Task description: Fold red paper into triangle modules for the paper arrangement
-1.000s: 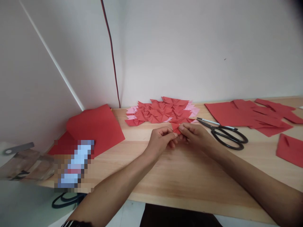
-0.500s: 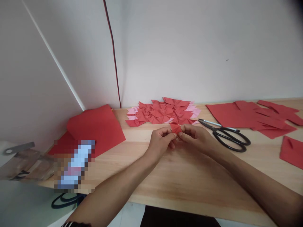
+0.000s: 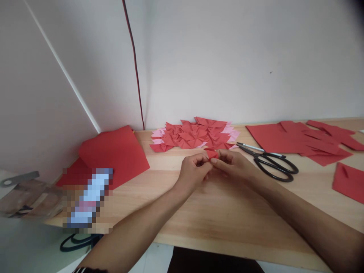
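My left hand (image 3: 193,171) and my right hand (image 3: 233,163) meet over the middle of the wooden table (image 3: 216,212). Both pinch a small folded piece of red paper (image 3: 212,153) between their fingertips, and only its top edge shows above the fingers. Just behind the hands lies a pile of folded red and pink paper pieces (image 3: 196,135) against the wall.
Black scissors (image 3: 273,162) and a pen (image 3: 257,148) lie right of my hands. Cut red paper sheets (image 3: 301,140) cover the far right, with another red piece (image 3: 348,182) nearer. A large red sheet (image 3: 113,153) lies left. A red cable (image 3: 133,64) runs down the wall corner.
The fingertips of both hands have drawn closer together over the red piece, which now shows less. The arms have hardly moved.
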Action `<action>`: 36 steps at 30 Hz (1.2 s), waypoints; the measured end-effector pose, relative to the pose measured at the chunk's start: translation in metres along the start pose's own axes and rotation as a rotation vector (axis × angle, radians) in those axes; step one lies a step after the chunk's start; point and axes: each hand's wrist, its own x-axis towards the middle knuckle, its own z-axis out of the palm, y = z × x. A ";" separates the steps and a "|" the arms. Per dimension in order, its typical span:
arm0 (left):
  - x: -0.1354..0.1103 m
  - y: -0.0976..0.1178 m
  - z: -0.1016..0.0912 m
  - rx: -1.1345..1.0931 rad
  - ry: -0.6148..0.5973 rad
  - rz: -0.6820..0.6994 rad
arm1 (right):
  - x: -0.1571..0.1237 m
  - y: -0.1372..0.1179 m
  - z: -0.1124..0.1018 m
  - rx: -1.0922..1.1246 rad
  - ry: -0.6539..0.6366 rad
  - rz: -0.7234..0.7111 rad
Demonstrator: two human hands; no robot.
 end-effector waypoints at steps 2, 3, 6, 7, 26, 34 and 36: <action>-0.001 0.001 0.001 -0.005 -0.015 -0.009 | -0.001 0.002 0.002 -0.026 0.028 -0.005; -0.001 0.001 0.001 -0.020 -0.023 -0.017 | -0.001 0.003 0.003 -0.033 0.037 -0.012; 0.000 0.001 0.000 -0.069 -0.046 -0.038 | -0.002 0.003 0.004 -0.012 0.051 -0.020; 0.000 0.001 -0.001 -0.082 -0.050 -0.040 | -0.002 0.003 0.004 0.005 0.053 -0.009; 0.002 0.004 -0.004 -0.051 -0.025 -0.007 | 0.000 -0.001 0.000 0.095 -0.026 0.040; 0.004 -0.002 -0.006 0.018 -0.059 0.044 | -0.001 0.001 0.001 0.122 0.020 0.025; 0.004 -0.002 -0.006 0.050 -0.043 0.059 | -0.002 0.000 0.002 0.150 0.023 0.038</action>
